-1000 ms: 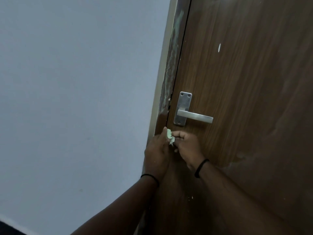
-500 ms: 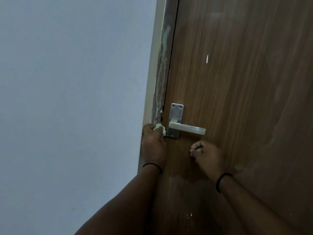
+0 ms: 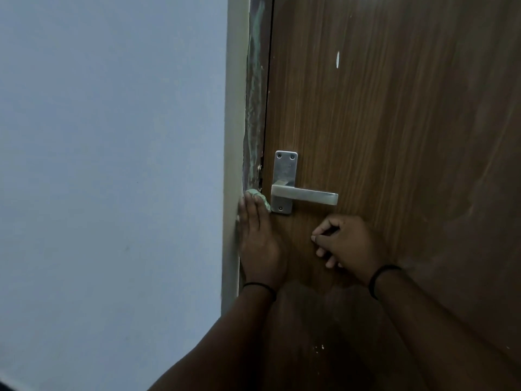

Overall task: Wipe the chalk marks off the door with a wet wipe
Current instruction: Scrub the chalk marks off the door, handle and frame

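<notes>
The wet wipe (image 3: 258,196), pale green and crumpled, lies against the door edge, at 9 o'clock from the bottom of the metal handle plate (image 3: 284,182) and just beside it. The left hand (image 3: 260,244) presses it there with straight fingers laid flat over it; only the top of the wipe shows past the fingertips. Greenish-white chalk marks (image 3: 255,88) run up the dark frame strip at 12 o'clock from the wipe. The brown wooden door (image 3: 408,122) carries a small white fleck (image 3: 337,59) high up and some white specks (image 3: 320,347) low down. The lever handle (image 3: 306,196) points toward 3 o'clock. At 5 o'clock from the lever, the right hand (image 3: 346,241) hangs near the door with loosely curled fingers and holds nothing. Each wrist wears a thin black band (image 3: 380,273). A pale blue wall (image 3: 112,165) fills the side at 9 o'clock.
</notes>
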The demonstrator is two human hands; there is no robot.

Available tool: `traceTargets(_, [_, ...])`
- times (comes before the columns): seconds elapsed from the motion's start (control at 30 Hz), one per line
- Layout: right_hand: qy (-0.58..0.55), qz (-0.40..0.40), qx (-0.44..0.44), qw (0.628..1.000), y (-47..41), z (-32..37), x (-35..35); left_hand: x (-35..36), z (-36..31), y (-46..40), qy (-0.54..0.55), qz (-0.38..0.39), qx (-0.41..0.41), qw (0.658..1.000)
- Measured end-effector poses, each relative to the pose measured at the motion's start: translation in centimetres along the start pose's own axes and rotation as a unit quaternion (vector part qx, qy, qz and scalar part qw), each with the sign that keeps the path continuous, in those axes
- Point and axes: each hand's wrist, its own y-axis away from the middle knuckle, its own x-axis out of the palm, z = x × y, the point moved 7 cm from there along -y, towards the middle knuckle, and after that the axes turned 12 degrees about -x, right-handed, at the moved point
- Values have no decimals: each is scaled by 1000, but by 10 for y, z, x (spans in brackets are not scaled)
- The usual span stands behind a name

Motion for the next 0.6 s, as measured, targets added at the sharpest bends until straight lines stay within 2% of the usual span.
traceTargets(0.2, [-2, -5, 5, 1000, 0, 0, 0, -15, -25, -36, 36, 24, 0, 999])
traceTargets(0.43, [-6, -8, 11, 1000, 0, -4, 1, -11, -5, -10, -7, 82, 2, 997])
traceTargets(0.6, [-23, -9, 16, 1000, -1, -3, 1, -23, -34, -50, 9, 56, 2, 998])
